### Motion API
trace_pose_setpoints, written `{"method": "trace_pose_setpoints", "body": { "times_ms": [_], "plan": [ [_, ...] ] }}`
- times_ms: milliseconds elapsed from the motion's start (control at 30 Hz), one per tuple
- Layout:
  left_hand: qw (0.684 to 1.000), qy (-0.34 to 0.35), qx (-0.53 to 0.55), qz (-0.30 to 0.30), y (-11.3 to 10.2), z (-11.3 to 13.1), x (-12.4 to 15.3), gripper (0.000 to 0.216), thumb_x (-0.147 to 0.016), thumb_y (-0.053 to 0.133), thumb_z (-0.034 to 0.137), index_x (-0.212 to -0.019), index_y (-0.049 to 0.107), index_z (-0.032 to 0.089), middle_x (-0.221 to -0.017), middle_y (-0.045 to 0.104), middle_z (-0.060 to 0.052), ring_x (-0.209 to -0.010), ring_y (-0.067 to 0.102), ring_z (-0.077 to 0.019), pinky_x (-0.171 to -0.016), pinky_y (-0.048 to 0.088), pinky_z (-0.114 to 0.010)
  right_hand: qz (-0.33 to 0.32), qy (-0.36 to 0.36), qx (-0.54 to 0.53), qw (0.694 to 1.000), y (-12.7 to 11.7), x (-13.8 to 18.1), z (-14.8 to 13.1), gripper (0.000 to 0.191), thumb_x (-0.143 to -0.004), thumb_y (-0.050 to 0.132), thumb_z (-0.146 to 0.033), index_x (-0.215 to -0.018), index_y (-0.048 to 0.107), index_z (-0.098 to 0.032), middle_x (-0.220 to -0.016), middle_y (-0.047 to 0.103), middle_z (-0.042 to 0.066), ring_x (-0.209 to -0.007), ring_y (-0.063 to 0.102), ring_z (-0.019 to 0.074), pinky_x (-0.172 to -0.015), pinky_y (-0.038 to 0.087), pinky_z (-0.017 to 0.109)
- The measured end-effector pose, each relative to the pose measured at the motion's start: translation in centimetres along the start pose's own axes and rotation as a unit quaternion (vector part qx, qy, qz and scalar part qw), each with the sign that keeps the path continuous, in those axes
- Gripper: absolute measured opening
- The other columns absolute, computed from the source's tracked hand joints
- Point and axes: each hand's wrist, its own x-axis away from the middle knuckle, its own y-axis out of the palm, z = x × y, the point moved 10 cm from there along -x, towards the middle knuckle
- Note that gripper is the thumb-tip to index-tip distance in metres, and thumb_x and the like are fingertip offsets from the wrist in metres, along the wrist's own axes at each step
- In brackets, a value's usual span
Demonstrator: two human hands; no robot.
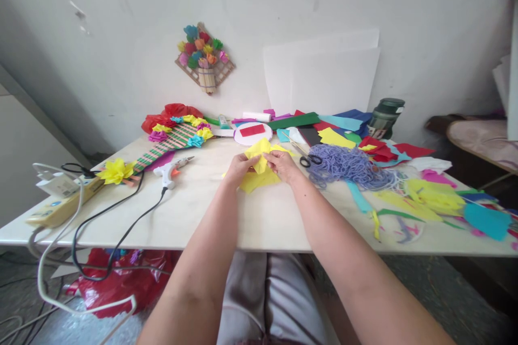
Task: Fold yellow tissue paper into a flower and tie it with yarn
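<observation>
Between my two hands is a piece of yellow crepe paper (pixel 259 149), held just above the middle of the table. The fingers of my left hand (pixel 242 166) pinch its left side. My right hand (pixel 282 164) pinches the right side, close to the left fingertips. More yellow paper (pixel 259 182) lies flat below the hands, partly hidden by them. Black-handled scissors (pixel 311 161) rest just right of my right hand, beside a heap of purple yarn (pixel 348 167).
A white glue gun (pixel 165 172) with a cord lies at left, near a power strip (pixel 67 205). Behind it is a striped craft piece with paper flowers (pixel 172 140). Paper scraps (pixel 437 197) cover the right side. A dark green jar (pixel 386 118) stands at the back right.
</observation>
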Motion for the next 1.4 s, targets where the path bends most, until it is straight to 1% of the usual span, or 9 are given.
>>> {"method": "trace_pose_setpoints", "body": {
  "times_ms": [167,433,633,767,867,967,1133,1267,1400],
  "plan": [
    [1.0,0.016,0.013,0.016,-0.3,0.5,0.1,0.046,-0.059,0.069,0.043,-0.091,0.064,0.01,-0.073,0.065,-0.008,-0.059,0.058,-0.0145,-0.053,0.043,-0.024,-0.037,0.028,0.031,0.998,0.6,0.3,0.3,0.033,-0.057,0.069,-0.041,-0.053,0.047,-0.016,-0.045,0.047,-0.006,-0.034,0.029,0.0021,-0.034,0.019,0.019],
    [0.999,0.023,-0.012,0.033,-0.5,0.8,0.2,0.042,-0.059,0.068,0.045,-0.085,0.066,0.011,-0.064,0.062,-0.004,-0.053,0.053,-0.0114,-0.049,0.038,-0.022,-0.034,0.008,0.073,0.997,0.7,0.3,0.3,0.033,-0.06,0.066,-0.04,-0.05,0.046,-0.016,-0.044,0.048,-0.005,-0.034,0.032,0.0031,-0.035,0.023,0.018],
    [0.998,0.04,-0.02,0.04,-0.6,1.3,0.3,0.04,-0.06,0.068,0.045,-0.081,0.066,0.011,-0.061,0.059,-0.003,-0.049,0.047,-0.0086,-0.047,0.035,-0.021,-0.08,0.012,0.083,0.993,1.9,0.7,0.3,0.028,-0.06,0.067,-0.037,-0.052,0.052,-0.015,-0.047,0.053,-0.002,-0.036,0.034,0.0035,-0.037,0.028,0.019],
    [0.998,0.041,-0.035,0.042,-0.7,1.2,0.3,0.04,-0.059,0.068,0.046,-0.08,0.066,0.012,-0.063,0.061,-0.003,-0.05,0.049,-0.0091,-0.047,0.034,-0.021,-0.044,0.013,0.115,0.992,1.4,0.5,0.6,0.029,-0.06,0.067,-0.036,-0.048,0.051,-0.015,-0.044,0.051,-0.002,-0.036,0.035,0.004,-0.037,0.029,0.019],
    [0.997,0.046,-0.036,0.04,-0.8,1.3,0.2,0.039,-0.06,0.068,0.046,-0.08,0.067,0.012,-0.064,0.062,-0.004,-0.051,0.051,-0.0102,-0.047,0.035,-0.021,-0.056,0.006,0.097,0.994,1.7,0.5,0.4,0.03,-0.062,0.066,-0.038,-0.049,0.052,-0.015,-0.045,0.053,-0.002,-0.036,0.035,0.0039,-0.038,0.03,0.019],
    [0.999,0.039,-0.006,0.009,-0.1,1.3,0.4,0.042,-0.061,0.067,0.045,-0.086,0.066,0.011,-0.066,0.064,-0.006,-0.054,0.055,-0.0124,-0.05,0.038,-0.022,-0.07,-0.007,0.054,0.996,1.8,0.5,-0.2,0.031,-0.064,0.063,-0.042,-0.054,0.053,-0.015,-0.05,0.056,0.0,-0.037,0.036,0.004,-0.037,0.029,0.019],
    [0.998,-0.005,0.029,-0.054,1.3,0.9,0.8,0.048,-0.059,0.07,0.043,-0.094,0.064,0.01,-0.073,0.066,-0.008,-0.064,0.061,-0.0184,-0.057,0.044,-0.026,-0.009,-0.014,0.019,1.0,0.1,0.4,-0.9,0.033,-0.062,0.066,-0.041,-0.051,0.048,-0.016,-0.046,0.053,-0.001,-0.035,0.034,0.0037,-0.036,0.027,0.019],
    [0.998,-0.005,0.047,-0.051,1.2,0.7,0.7,0.047,-0.06,0.07,0.04,-0.095,0.063,0.011,-0.074,0.066,-0.008,-0.065,0.061,-0.018,-0.057,0.045,-0.026,0.007,-0.037,0.018,0.999,-0.1,0.4,-1.1,0.034,-0.062,0.067,-0.039,-0.047,0.048,-0.015,-0.043,0.053,0.0,-0.034,0.034,0.0037,-0.036,0.027,0.019],
    [0.998,0.013,0.049,-0.029,0.4,0.6,0.3,0.046,-0.06,0.07,0.04,-0.094,0.063,0.011,-0.073,0.065,-0.007,-0.058,0.059,-0.0144,-0.052,0.044,-0.023,-0.013,-0.014,-0.002,1.0,0.3,0.3,-0.7,0.032,-0.063,0.065,-0.043,-0.055,0.054,-0.014,-0.051,0.059,0.002,-0.036,0.038,0.0047,-0.035,0.03,0.02]
  ]
}}
